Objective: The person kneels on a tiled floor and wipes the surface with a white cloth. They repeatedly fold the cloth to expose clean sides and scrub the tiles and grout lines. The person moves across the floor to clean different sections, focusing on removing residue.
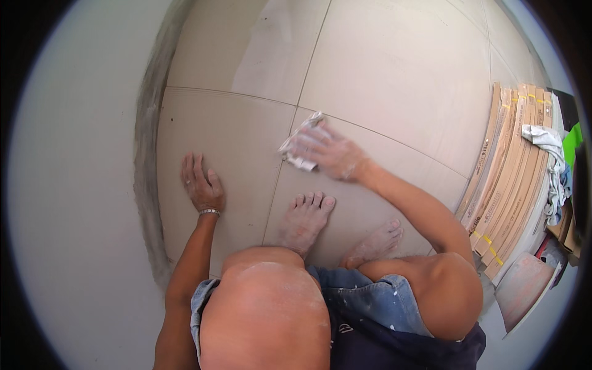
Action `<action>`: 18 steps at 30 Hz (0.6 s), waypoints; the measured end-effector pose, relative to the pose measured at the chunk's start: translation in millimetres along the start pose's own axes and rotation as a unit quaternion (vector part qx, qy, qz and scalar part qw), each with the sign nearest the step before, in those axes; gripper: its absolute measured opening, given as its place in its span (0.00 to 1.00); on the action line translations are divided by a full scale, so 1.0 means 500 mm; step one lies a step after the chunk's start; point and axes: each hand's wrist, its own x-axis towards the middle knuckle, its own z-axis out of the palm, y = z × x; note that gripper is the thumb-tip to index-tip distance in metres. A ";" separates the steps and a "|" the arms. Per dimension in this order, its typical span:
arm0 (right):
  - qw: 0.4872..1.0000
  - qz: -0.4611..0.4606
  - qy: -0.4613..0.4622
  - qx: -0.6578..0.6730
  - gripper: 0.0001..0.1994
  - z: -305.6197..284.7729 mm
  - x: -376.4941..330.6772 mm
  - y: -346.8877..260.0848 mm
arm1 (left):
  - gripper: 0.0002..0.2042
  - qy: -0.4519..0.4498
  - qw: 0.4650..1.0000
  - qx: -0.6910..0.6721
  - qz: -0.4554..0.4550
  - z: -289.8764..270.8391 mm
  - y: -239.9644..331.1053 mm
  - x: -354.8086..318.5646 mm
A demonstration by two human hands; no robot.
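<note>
My right hand [330, 151] presses a crumpled white cloth [302, 161] against the beige floor tiles [394, 74], close to where the joint lines cross. Its fingers are slightly blurred and lie over the cloth, which sticks out beyond the fingertips and below the palm. To the left, my left hand [202, 185] rests flat on another tile with the fingers stretched out and nothing in it. A bracelet circles that wrist. Pale dust covers both hands. Between my arms, my bare dusty feet stand on the tiles.
A pale wall [74, 185] with a rough grey strip [150, 123] at its foot runs along the left. At the right stand several upright cardboard tile boxes [509, 179] with yellow straps. A stained cloth [546, 139] hangs over them, and a dusty pinkish panel [524, 287] leans nearby.
</note>
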 end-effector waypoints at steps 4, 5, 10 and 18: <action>0.977 0.174 0.067 -0.107 0.31 -0.032 0.051 0.194 | 0.26 -0.004 1.000 -0.005 -0.006 0.003 0.006 0.005; 0.960 0.232 0.106 -0.118 0.31 -0.031 0.069 0.233 | 0.26 -0.001 1.000 -0.008 -0.005 0.002 0.007 0.006; 0.980 0.181 0.075 -0.046 0.30 -0.029 0.144 0.178 | 0.26 -0.007 1.000 -0.019 -0.014 -0.006 -0.001 0.000; 0.990 -0.001 -0.030 0.139 0.29 0.011 0.036 -0.064 | 0.26 -0.025 1.000 -0.011 -0.013 -0.010 0.014 0.016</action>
